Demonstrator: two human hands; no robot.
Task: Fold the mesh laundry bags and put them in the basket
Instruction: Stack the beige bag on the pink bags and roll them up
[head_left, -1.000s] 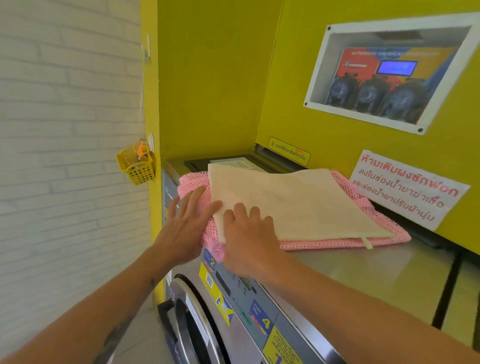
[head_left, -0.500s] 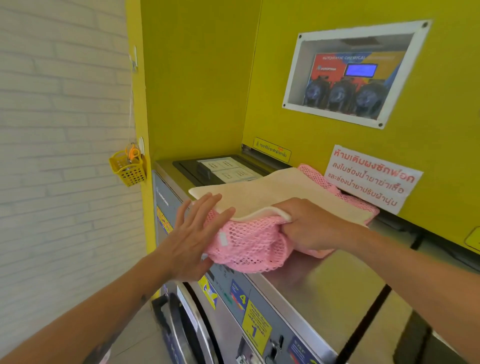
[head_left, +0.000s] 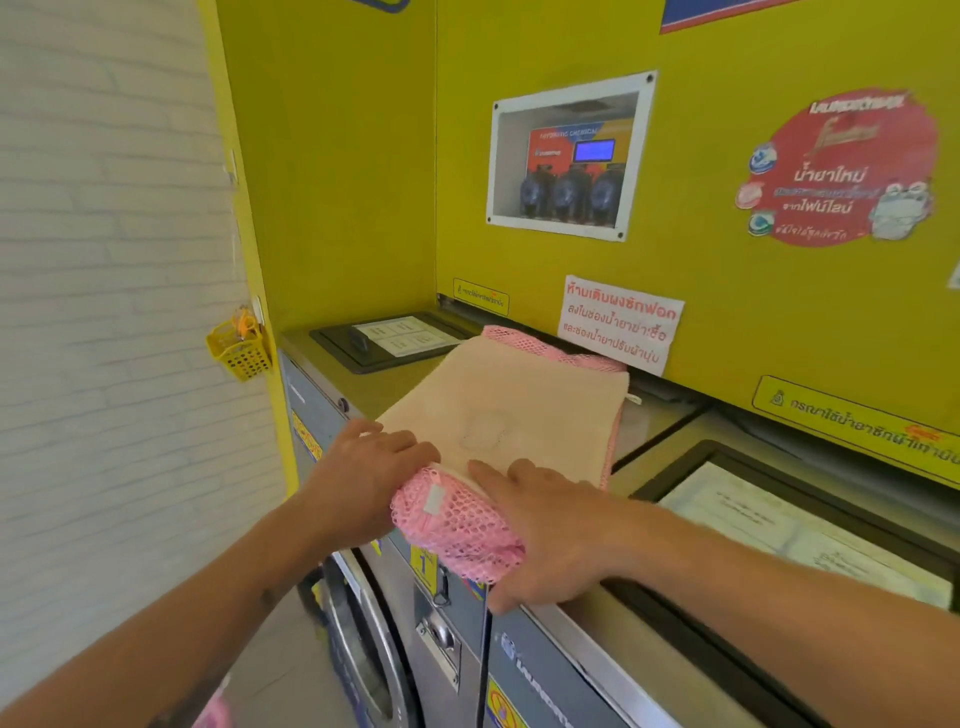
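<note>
Both forearms were bare, with no sleeves, watch or rings on the hands; a dark tattoo marked the left forearm (head_left: 176, 670).

Two hands are showing: the left hand (head_left: 363, 470) and the right hand (head_left: 545, 535). Two mesh laundry bags are lying stacked under them, one pink bag (head_left: 462, 525) bulging out between the hands and one cream bag (head_left: 519, 400) stretching away beyond the fingers. Two washing machines are standing side by side, one machine (head_left: 395, 639) below the hands, another (head_left: 727, 613) under the right forearm. One small yellow basket (head_left: 240, 349) is hanging far left of the left hand.
</note>
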